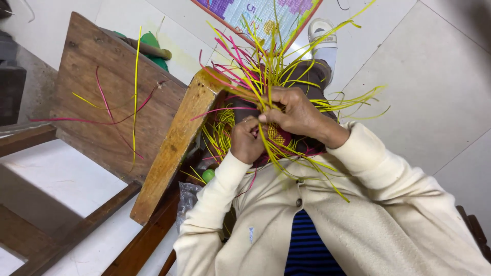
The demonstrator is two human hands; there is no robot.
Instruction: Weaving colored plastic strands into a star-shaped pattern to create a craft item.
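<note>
Loose yellow and pink strips [115, 110] lie on the wooden table [92, 66] at left. Beside its leaning plank [174, 148], the left hand [246, 139] pinches the small woven piece [276, 134] in the lap. The right hand [294, 110] grips its yellow strands [286, 71], closed around them.

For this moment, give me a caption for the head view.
Both hands, left hand and right hand, grip a bundle of yellow and pink strips beside a wooden bench.

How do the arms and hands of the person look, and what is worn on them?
Both arms wear long cream sleeves of a soft buttoned cardigan, ending at the wrists. The left hand and right hand are bare, without gloves; no ring or watch can be made out.
</note>
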